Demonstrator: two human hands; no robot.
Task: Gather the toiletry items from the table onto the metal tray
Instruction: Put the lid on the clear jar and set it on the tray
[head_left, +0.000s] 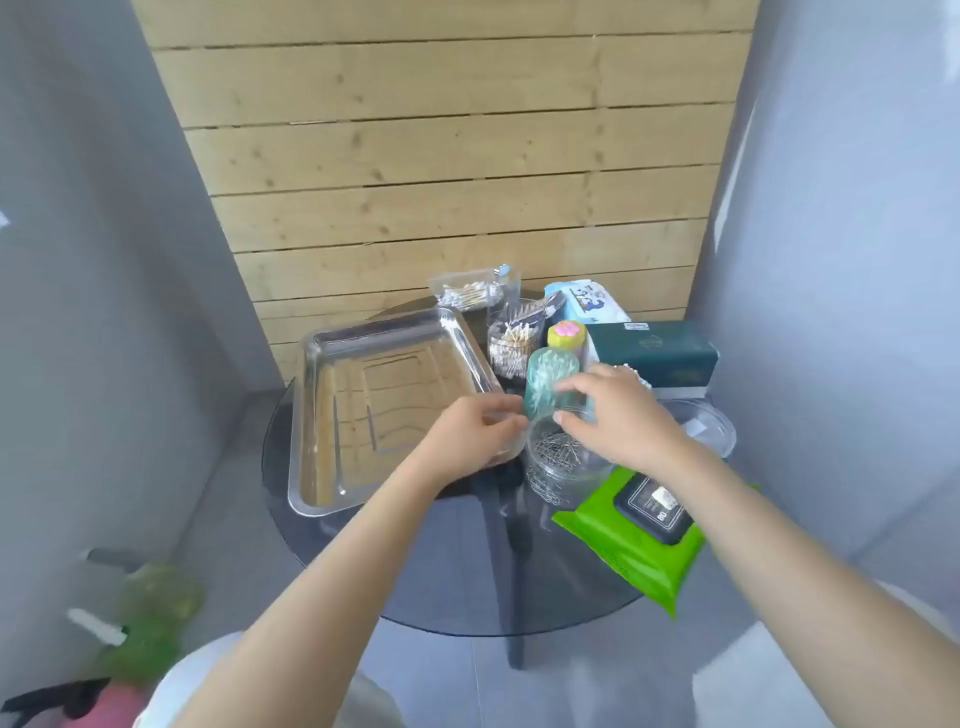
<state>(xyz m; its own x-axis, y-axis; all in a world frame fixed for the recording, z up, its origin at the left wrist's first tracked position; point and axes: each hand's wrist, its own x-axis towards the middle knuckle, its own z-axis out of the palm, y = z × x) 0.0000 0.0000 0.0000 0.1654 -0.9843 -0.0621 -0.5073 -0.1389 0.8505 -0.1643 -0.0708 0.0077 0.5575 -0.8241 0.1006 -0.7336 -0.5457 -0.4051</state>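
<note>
- We judge the task barely begun: the metal tray (332, 415) sits on the left of the round glass table (415, 582) with nothing in it, only reflections on its bottom.
- Everything else is on the table to the right of the tray, none of it in the tray.
- At the back lie a clear bag of cotton swabs (467, 293) and a pale blue pack of wipes (589, 304).
- In front of those stand a clear box of cotton swabs (511, 348) just beside the tray's right rim, a small yellow jar with a pink top (566, 335), and a dark green box (657, 351).
- Nearest us, a green pack of wipes (631, 540) hangs partly over the table edge, and a clear round lid or dish (711, 423) lies behind our right forearm.
- Our left hand (475, 436) is curled around something clear at the tray's near right corner; what it is we cannot tell.
- Our right hand (613, 415) has its fingers (571, 387) closing on a teal tub of swabs (550, 382), which is above a clear jar of metal pins (558, 457); whether the tub rests on that jar or is lifted off it is unclear.
- So we count at least eight things left to move, with the teal tub likely first.
</note>
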